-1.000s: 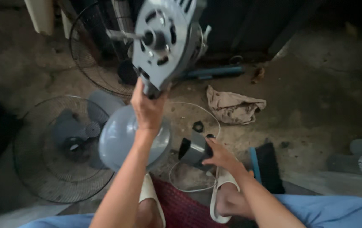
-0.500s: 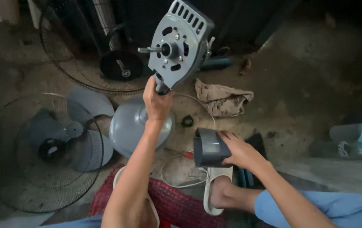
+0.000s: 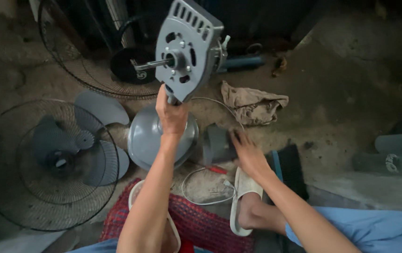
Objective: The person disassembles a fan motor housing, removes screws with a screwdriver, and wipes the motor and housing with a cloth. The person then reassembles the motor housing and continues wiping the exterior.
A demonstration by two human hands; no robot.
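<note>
Left hand [image 3: 172, 115] clamped round fan motor housing [image 3: 187, 49] neck, shaft turned for inspection. Right hand [image 3: 247, 153], fingers spread, touching grey motor cover [image 3: 218, 144] below housing.

The fan motor head [image 3: 187, 49] is grey, with a flat front plate pierced by round holes and slots along its top edge. A bare metal shaft sticks out of its middle toward the left. It is held up off the floor by its neck, tilted slightly. The grey motor cover [image 3: 218, 144] lies on the dusty floor just right of the round fan base, partly blurred.
</note>
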